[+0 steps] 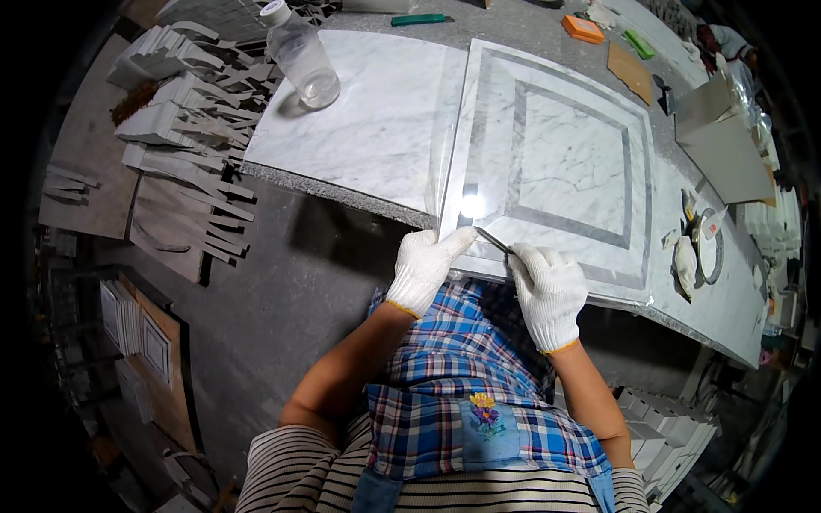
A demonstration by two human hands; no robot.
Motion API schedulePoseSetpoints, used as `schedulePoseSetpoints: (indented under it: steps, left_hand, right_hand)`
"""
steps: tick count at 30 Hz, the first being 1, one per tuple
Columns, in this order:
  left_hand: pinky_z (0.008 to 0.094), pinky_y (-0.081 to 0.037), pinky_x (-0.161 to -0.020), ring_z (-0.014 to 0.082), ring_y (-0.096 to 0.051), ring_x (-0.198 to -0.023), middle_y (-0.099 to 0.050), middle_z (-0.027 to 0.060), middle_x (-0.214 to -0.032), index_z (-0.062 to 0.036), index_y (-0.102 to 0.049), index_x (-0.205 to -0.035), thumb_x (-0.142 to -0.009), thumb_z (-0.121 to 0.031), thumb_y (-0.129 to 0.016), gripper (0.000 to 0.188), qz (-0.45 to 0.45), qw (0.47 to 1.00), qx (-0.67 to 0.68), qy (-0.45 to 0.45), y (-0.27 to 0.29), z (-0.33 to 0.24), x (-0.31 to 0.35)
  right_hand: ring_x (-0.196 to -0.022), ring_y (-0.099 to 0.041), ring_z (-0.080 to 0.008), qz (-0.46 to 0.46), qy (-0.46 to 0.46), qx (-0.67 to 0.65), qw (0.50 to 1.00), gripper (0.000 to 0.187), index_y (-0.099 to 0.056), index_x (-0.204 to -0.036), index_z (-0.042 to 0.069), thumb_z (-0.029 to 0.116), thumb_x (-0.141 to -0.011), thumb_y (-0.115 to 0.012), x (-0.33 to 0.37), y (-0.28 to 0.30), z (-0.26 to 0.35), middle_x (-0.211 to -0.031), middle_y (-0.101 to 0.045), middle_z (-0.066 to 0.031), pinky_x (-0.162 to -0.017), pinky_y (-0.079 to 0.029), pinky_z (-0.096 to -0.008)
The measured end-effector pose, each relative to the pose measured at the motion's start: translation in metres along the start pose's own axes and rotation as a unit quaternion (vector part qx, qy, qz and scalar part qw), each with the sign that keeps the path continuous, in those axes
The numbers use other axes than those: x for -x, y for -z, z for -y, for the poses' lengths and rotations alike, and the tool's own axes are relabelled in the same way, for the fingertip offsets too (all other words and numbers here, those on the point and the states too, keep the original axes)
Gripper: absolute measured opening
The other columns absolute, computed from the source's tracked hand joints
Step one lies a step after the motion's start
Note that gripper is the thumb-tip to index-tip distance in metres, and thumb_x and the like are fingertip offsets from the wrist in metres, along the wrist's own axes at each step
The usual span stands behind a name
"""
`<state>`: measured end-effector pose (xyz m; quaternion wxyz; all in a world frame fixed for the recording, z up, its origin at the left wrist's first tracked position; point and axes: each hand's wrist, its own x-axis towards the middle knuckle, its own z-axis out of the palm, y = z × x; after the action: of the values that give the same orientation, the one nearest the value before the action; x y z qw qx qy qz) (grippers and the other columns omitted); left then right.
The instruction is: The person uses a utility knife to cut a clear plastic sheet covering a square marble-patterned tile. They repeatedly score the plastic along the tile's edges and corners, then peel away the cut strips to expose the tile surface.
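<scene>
A marble panel (569, 154) with grey inlaid frame bands lies on the stone worktable, its near edge in front of me. My right hand (547, 286), in a white knit glove, grips a thin dark pointed tool (493, 240); its exact kind is hard to make out. The tool's tip slants left onto the panel's near border. My left hand (425, 265), gloved likewise, rests at the panel's near left corner. Its index finger stretches toward the tool's tip, and I see nothing held in it. A bright reflection shines on the panel just beyond my fingers.
Left of the panel, a clear plastic bottle (306, 64) stands on a white marble slab (376, 111). At right lie a tape roll (709, 248) and a cardboard box (723, 141). A green cutter (421, 20) and orange box (582, 29) sit far back. Stone strips (201, 192) crowd the left.
</scene>
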<state>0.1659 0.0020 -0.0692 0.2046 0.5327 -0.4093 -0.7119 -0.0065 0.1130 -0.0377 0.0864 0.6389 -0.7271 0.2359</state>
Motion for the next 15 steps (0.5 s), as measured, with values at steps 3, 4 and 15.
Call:
schedulePoseSetpoints:
  steps: [3,4,15]
  left_hand:
    - [0.028,-0.053,-0.069,0.0124,-0.068,-0.078,-0.075,0.0084,-0.091,0.0053,-0.076,-0.105,-0.099,-0.026,-0.072,0.032,-0.012,1.0,0.016,0.002,0.001,0.006,-0.003]
    - [0.0282,-0.054,-0.069,0.0129,-0.068,-0.078,-0.075,0.0085,-0.092,0.0053,-0.075,-0.107,-0.1,-0.027,-0.071,0.033,-0.016,1.0,0.025,0.004,0.0,0.005,-0.002]
    - [0.0289,-0.054,-0.072,0.012,-0.065,-0.075,-0.071,0.0055,-0.087,0.0011,-0.071,-0.1,-0.103,-0.031,-0.068,0.032,0.077,0.992,0.098,-0.017,0.012,0.006,0.011]
  right_hand:
    - [-0.077,-0.066,-0.0269,0.011,-0.005,0.0,1.0,0.024,-0.076,-0.105,0.017,0.02,-0.082,-0.082,-0.001,0.001,0.002,-0.087,-0.07,-0.0029,-0.068,-0.053,-0.0395]
    - [-0.077,-0.066,-0.027,0.013,-0.007,-0.002,1.0,0.024,-0.076,-0.105,0.017,0.02,-0.082,-0.082,-0.001,0.001,0.003,-0.087,-0.069,-0.0029,-0.068,-0.053,-0.0396]
    - [-0.072,-0.065,-0.0261,0.027,0.027,0.004,0.999,0.027,-0.076,-0.106,0.018,0.017,-0.08,-0.083,0.001,0.006,0.013,-0.082,-0.067,-0.0035,-0.062,-0.052,-0.039]
